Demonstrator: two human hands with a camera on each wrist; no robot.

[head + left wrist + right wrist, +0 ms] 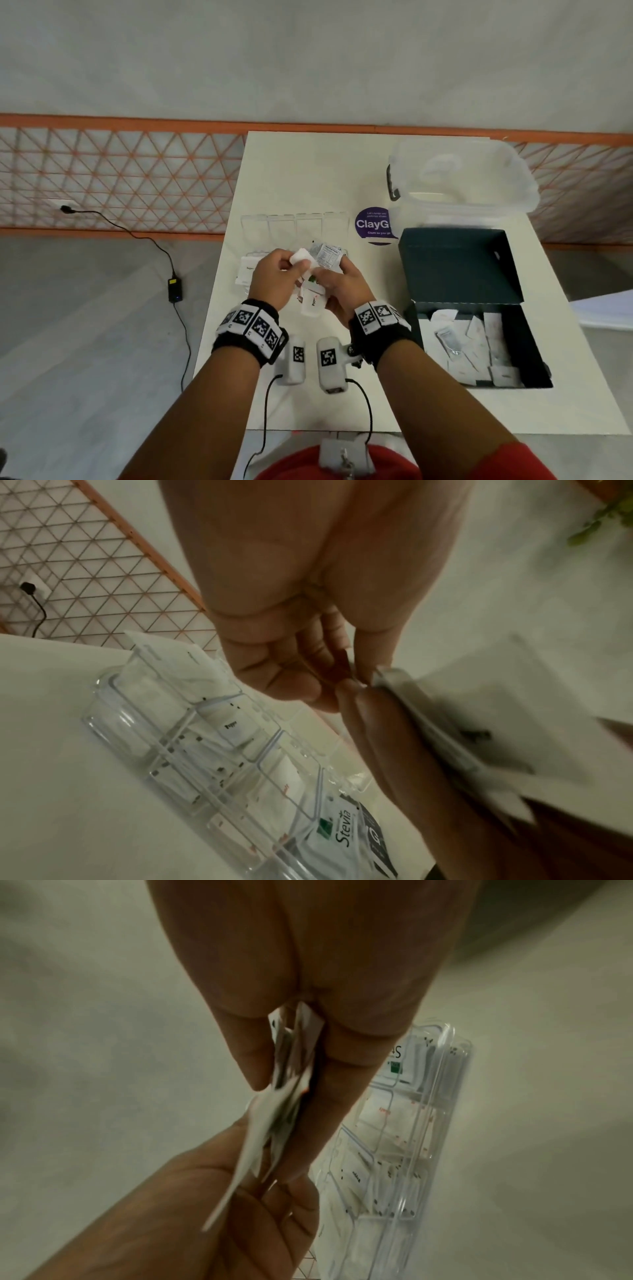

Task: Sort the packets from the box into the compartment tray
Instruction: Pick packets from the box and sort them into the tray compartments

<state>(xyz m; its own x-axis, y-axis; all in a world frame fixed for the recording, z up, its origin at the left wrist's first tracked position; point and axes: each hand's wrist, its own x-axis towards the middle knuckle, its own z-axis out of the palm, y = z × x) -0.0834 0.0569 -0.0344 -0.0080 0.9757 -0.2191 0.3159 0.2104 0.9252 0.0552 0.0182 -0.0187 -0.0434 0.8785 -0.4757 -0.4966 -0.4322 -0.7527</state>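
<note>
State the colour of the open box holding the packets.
Dark teal-green box, with white packets inside; clearest in the head view.

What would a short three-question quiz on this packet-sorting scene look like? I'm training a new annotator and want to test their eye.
1. True or false: the dark box stands closed.
2. Which brand name is legible on a packet lying in the clear compartment tray?
3. The bundle of packets is held by: A) left hand only, B) right hand only, C) both hands.

Key: 1. False, its lid is up and packets lie inside. 2. Stevia. 3. C.
</note>
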